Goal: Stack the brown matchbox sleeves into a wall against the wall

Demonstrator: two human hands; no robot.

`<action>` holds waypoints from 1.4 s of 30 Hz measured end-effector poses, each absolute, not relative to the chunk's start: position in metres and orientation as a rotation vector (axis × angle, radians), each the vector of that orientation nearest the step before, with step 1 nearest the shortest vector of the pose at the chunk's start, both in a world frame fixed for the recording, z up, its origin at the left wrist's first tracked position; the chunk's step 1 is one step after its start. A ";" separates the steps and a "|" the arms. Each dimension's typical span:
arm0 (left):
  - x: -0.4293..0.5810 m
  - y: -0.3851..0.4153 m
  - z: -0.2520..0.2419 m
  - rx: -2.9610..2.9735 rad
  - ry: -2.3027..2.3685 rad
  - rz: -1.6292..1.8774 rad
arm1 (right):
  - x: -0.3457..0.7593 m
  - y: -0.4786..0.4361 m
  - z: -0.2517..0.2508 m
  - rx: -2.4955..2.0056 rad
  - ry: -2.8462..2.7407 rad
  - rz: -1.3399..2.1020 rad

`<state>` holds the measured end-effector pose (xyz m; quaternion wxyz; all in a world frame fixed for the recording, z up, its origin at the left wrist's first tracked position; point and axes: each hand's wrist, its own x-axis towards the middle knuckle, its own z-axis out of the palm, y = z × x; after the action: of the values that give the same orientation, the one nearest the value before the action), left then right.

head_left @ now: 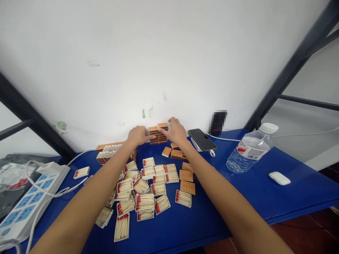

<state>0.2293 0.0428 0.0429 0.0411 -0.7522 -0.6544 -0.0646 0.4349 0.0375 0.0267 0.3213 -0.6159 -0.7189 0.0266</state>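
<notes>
The matchbox stack [162, 138] stands near the wall [164, 63], between my left hand [138, 136] and my right hand [176, 132]. Both thumbs [151, 137] are at its front; whether either hand grips it, I cannot tell.

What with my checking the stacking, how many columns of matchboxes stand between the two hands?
2, side by side: the left matchbox column, by the left hand, and the right matchbox column, by the right hand. Others may be hidden behind them.

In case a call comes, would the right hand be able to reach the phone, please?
Probably yes: nothing visible blocks the way from the right hand, now at the matchbox stack, to the nearby phone.
</notes>
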 end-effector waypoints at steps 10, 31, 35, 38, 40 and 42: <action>0.229 0.019 0.071 -2.173 -1.964 -0.167 | 0.423 0.034 0.031 -1.606 -1.787 0.013; 0.275 0.001 0.041 -2.657 -1.764 0.093 | 0.474 0.021 0.027 -2.070 -2.225 0.227; 0.287 0.003 0.036 -2.636 -1.732 0.176 | 0.487 0.028 0.026 -1.928 -2.324 0.218; 0.293 0.004 0.034 -2.637 -1.711 0.213 | 0.490 0.036 0.018 -1.720 -2.495 0.210; 0.296 0.004 0.032 -2.638 -1.711 0.229 | 0.489 0.039 0.009 -1.688 -2.553 0.216; 0.299 0.003 0.031 -2.630 -1.716 0.232 | 0.487 0.041 0.003 -1.722 -2.553 0.216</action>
<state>0.2986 0.0033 0.0310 -0.0034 -0.8352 -0.5449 0.0736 0.4865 0.0412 0.0030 0.0275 -0.5575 -0.8267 0.0700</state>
